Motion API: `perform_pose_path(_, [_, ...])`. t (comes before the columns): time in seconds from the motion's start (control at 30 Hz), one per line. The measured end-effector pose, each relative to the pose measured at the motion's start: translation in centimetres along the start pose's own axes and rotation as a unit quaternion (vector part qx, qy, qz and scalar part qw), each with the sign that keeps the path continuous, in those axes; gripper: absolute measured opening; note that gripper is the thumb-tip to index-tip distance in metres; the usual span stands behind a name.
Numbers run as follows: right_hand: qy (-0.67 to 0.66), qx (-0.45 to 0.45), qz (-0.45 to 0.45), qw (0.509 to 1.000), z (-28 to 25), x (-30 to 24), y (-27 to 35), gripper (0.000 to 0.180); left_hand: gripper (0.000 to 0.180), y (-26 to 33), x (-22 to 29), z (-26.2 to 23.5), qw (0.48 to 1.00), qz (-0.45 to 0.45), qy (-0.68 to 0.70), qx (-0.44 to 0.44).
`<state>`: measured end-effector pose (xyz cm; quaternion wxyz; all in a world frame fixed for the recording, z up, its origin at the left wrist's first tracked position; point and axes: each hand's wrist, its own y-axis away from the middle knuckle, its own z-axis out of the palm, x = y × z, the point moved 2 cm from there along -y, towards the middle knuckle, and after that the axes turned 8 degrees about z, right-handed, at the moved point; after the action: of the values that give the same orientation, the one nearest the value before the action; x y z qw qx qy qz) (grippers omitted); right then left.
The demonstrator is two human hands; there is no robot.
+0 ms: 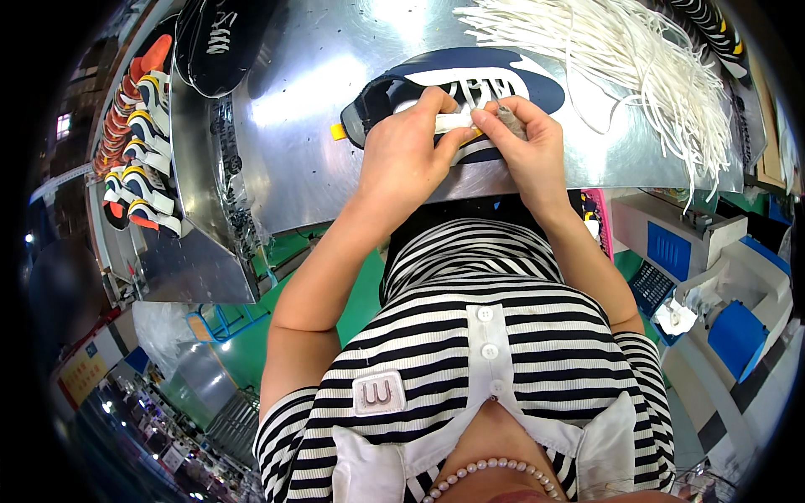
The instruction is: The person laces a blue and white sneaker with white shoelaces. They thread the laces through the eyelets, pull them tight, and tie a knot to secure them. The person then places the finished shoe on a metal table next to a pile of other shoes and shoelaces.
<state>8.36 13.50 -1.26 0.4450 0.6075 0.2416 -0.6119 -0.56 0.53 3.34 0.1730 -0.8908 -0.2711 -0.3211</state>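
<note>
A navy and white shoe upper [543, 85] with yellow trim lies on its side on the metal table, toe to the right. White shoelace [472, 92] runs through several of its eyelets. My left hand [404, 161] is closed at the shoe's opening, thumb and forefinger pinching the white eyelet edge. Close beside it, my right hand [533, 149] pinches the shoelace between thumb and forefinger at the eyelets. A greyish wrap covers one right finger. The fingertips hide part of the lacing.
Loose white laces [625, 63] are heaped at the table's far right. A black shoe [216, 42] stands at the far left. Rows of shoe uppers [149, 159] line a rack left of the metal table [293, 180]. A machine with blue panels [671, 250] stands at the right.
</note>
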Motion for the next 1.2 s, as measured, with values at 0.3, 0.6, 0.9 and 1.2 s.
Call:
perform_pose_path(0.3, [0.182, -0.035, 0.032, 0.982, -1.8, -1.6, 3.1, 0.017, 0.03, 0.3, -0.1, 0.3, 0.999, 0.021, -0.032, 0.031])
perform_pose_path(0.6, [0.277, -0.034, 0.039, 0.96, -0.6, -1.6, 0.5, 0.016, 0.021, 0.3, 0.1, 1.0, 0.967, 0.239, -0.076, 0.045])
perform_pose_path(0.9, [0.256, 0.027, -0.025, 0.966, -5.5, -4.4, 1.1, 0.02, 0.02, 0.4, -0.6, 0.8, 0.997, 0.065, 0.027, -0.003])
perform_pose_path(1.2, [0.337, 0.095, -0.108, 0.93, -4.3, -1.9, -3.7, 0.021, 0.028, -0.2, -0.1, -1.5, 0.979, 0.088, -0.075, -0.17])
